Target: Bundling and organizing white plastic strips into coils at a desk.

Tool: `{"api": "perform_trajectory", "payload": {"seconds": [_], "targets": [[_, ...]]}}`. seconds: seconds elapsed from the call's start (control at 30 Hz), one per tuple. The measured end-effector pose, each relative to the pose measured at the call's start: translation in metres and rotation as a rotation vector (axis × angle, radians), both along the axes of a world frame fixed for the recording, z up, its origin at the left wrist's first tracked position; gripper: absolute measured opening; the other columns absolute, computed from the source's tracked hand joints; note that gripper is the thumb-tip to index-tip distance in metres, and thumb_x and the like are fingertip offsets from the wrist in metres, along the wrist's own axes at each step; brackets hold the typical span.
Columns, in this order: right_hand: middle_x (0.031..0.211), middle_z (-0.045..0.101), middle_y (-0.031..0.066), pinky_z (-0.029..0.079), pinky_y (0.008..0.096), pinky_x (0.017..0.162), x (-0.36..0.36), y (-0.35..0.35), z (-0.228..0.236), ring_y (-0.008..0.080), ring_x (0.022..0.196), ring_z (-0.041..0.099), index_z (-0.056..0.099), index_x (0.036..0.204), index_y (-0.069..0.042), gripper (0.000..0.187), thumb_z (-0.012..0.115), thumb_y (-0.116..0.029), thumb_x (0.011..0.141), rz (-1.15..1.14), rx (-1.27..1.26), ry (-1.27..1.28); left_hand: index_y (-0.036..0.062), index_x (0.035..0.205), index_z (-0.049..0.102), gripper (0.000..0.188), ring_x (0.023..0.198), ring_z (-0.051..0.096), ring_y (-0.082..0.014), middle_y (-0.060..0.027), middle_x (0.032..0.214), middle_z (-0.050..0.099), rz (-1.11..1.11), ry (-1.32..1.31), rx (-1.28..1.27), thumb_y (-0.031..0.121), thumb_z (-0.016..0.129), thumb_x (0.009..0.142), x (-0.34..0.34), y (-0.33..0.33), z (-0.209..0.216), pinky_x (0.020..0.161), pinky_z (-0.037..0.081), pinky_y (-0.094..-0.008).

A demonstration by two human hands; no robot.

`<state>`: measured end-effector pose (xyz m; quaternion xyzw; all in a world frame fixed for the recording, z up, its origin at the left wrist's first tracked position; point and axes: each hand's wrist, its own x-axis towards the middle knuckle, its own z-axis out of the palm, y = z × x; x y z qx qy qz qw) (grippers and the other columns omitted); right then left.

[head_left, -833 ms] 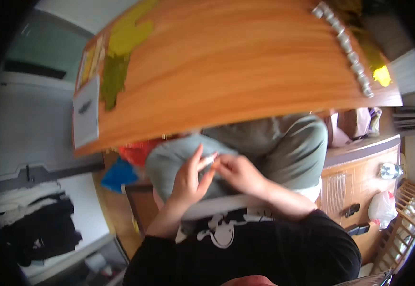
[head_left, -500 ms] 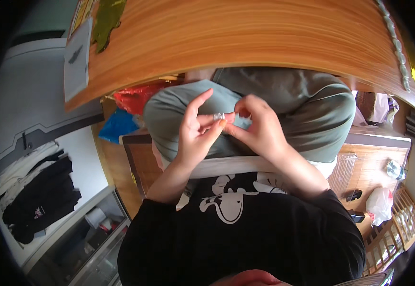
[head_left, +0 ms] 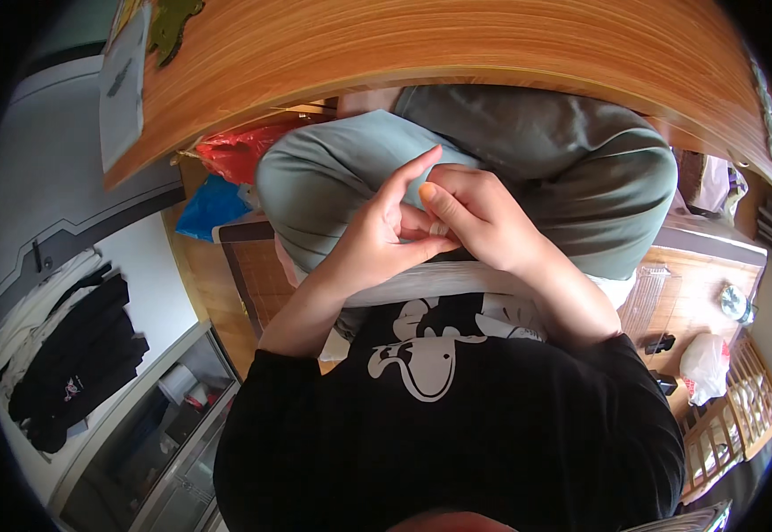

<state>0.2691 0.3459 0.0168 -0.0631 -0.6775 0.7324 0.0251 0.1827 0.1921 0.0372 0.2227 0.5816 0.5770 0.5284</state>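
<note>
Over my lap, my left hand (head_left: pixel 375 238) and my right hand (head_left: pixel 485 217) are pressed together. The left index finger stretches up and away, while the left thumb reaches under the right palm. My right fingers are curled over the other left fingertips, with the right thumb laid on top. A sliver of a small whitish piece (head_left: pixel 437 229) shows between the hands; most of it is hidden, and its kind is unclear. Grey-green trousers (head_left: pixel 324 182) lie beneath both hands.
Ahead runs the edge of a wooden table (head_left: pixel 439 44), with a pale sheet (head_left: pixel 124 93) at its left end. Red (head_left: pixel 235 152) and blue (head_left: pixel 213 210) plastic bags lie below it. On the right are a white bag (head_left: pixel 705 368) and a clear round container (head_left: pixel 733 303).
My right hand has closed over the left fingers, from a fingertip pinch before. The small silvery-white piece, plainly visible earlier on the left fingers, is now mostly covered. The view has shifted slightly.
</note>
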Motion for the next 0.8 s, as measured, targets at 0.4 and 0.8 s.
{"api": "perform_trajectory", "payload": {"seconds": [0.4,0.8], "targets": [[0.072,0.048,0.0047,0.038,0.0287,0.058,0.000,0.000,-0.005,0.0115,0.066,0.045,0.052,0.072,0.000,0.035,0.046,-0.020,0.100,0.008,-0.001,0.071,0.0056,0.137,0.025,0.068,0.094,0.067,-0.0229,-0.0177,0.093,0.065,0.032,-0.096,0.037,-0.014,0.060,0.082,-0.003,-0.004,-0.005,0.085,0.056,-0.0375],[0.083,0.049,0.0013,0.040,0.0247,0.070,0.003,0.006,0.013,0.0097,0.078,0.046,0.052,0.083,-0.001,0.028,0.044,-0.020,0.102,0.150,-0.263,-0.221,0.0098,0.110,0.022,0.060,0.090,0.066,-0.0242,-0.0155,0.102,0.050,0.224,0.160,0.196,-0.017,0.064,0.077,-0.004,-0.013,-0.015,0.079,0.059,-0.0334]]}}
